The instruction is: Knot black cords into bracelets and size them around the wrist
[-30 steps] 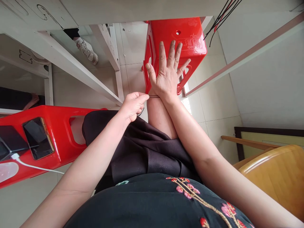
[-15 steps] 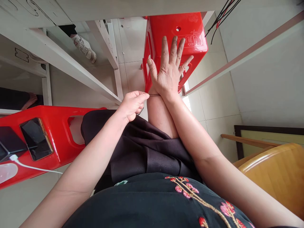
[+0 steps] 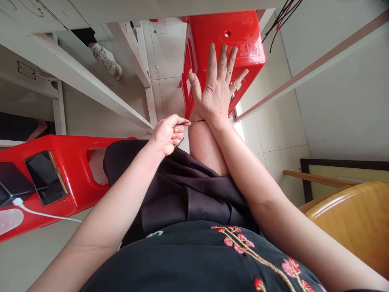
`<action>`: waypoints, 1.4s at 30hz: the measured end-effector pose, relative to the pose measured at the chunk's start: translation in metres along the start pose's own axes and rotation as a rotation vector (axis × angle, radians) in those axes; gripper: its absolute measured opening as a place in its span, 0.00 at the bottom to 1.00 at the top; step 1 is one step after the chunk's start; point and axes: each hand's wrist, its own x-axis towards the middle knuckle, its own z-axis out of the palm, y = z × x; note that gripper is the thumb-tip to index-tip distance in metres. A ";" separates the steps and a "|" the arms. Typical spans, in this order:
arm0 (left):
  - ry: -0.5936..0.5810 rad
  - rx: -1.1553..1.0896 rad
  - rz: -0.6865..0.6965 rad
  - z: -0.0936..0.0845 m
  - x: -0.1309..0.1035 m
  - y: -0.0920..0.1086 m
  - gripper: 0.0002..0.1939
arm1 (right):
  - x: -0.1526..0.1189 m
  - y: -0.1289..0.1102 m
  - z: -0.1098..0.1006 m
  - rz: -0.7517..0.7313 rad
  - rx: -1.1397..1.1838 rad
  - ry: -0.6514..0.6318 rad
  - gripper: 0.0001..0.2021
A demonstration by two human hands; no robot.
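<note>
My left hand [image 3: 170,132] is closed, with a thin dark cord [image 3: 197,121] pinched between thumb and forefinger. The other fingers are curled, and more dark cord shows below them. From the pinch the cord runs taut across the bare leg [image 3: 202,142] and disappears beneath the heel of my right hand [image 3: 214,93]. That hand lies palm down over the leg, fingers spread wide, pointing away from me. What is under its palm is hidden. Beyond and below the fingers stands a red plastic stool [image 3: 225,34].
To the left, a second red stool [image 3: 65,174] bears a phone [image 3: 46,178], a dark box-like item and a white cable [image 3: 48,215]. White table frames [image 3: 100,81] cross above and left. Another person's shoe [image 3: 106,61] is behind them. A wooden chair [image 3: 355,219] stands right.
My left hand has turned a little, so the curled fingers show more. The cord looked like two parallel strands before and now reads as one line. My right hand has barely moved.
</note>
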 end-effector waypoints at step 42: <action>0.000 0.390 0.209 -0.015 -0.011 -0.003 0.08 | -0.003 0.007 0.002 -0.035 -0.080 0.084 0.34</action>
